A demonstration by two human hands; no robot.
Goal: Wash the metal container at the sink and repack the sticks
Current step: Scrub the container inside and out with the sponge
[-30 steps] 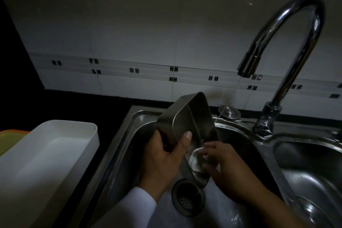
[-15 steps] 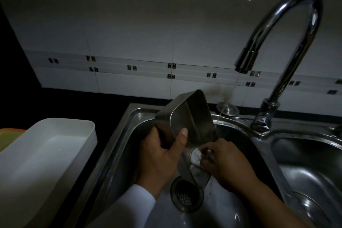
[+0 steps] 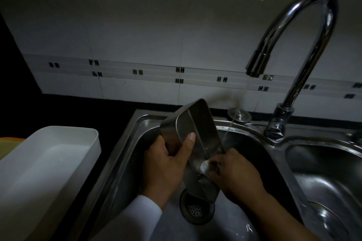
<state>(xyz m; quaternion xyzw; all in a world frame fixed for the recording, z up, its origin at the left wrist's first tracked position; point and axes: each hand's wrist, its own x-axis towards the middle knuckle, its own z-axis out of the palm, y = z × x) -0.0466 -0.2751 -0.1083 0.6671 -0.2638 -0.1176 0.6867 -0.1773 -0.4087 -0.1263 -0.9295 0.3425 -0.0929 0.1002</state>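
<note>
Dim tiled wall backs a steel double sink. Left hand grips the metal container, thumb over its rim; right hand pinches a small white scrubber against its inside. Container hangs tilted above the drain, long axis running up-left toward the wall, near the faucet stream. White tray sits left on the dark counter.
</note>
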